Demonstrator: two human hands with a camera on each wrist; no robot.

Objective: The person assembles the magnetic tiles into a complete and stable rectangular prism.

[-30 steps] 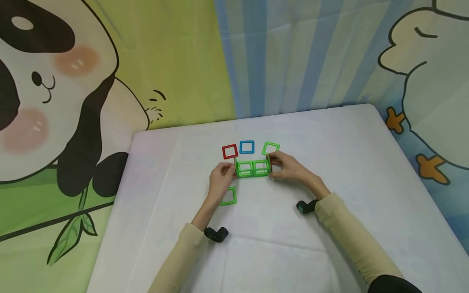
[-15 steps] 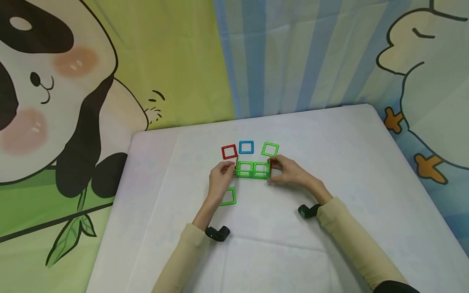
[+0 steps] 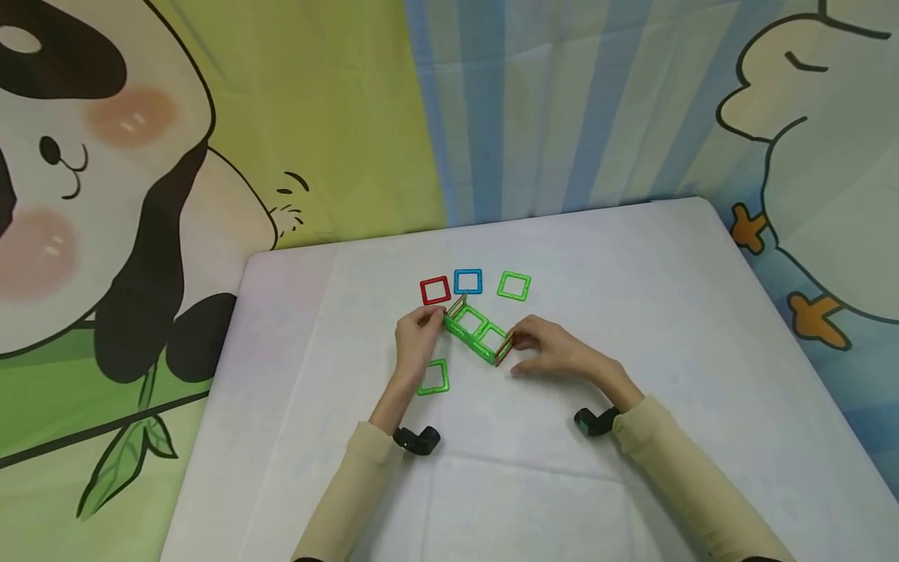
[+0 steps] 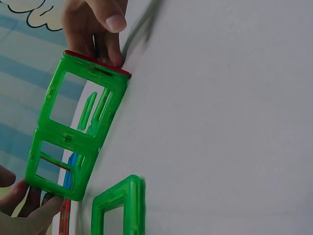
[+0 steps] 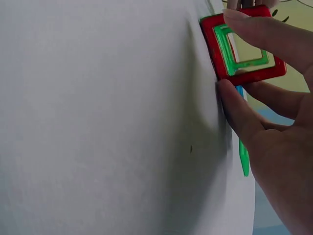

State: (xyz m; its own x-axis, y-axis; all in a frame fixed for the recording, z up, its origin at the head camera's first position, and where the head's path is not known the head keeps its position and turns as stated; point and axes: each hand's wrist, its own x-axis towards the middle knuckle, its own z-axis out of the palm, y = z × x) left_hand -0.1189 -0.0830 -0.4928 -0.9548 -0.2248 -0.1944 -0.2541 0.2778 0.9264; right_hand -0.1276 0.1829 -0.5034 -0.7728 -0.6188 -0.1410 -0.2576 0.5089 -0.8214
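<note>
Between the hands is a structure of green magnetic tiles (image 3: 470, 341), two joined side by side along the front, with red-edged tiles upright at its ends. It stands slanted, its right end nearer the person. My left hand (image 3: 417, 336) pinches the left end; in the left wrist view its fingers lie at the lower green tile (image 4: 68, 138). My right hand (image 3: 555, 346) grips the right end, finger and thumb on the edges of the red tile (image 5: 213, 46). A loose green tile (image 3: 446, 375) lies flat just beside the left hand.
Behind the structure lie a loose red tile (image 3: 437, 302), a blue tile (image 3: 468, 271) and another green tile (image 3: 515, 298). All rest on the white-covered table (image 3: 632, 273). A printed curtain (image 3: 351, 117) hangs behind it. Black wrist cameras (image 3: 417, 441) sit below the hands.
The structure has turned from square-on to slanted, its right end swinging toward the person. My right hand has moved nearer with it; the left stays almost in place.
</note>
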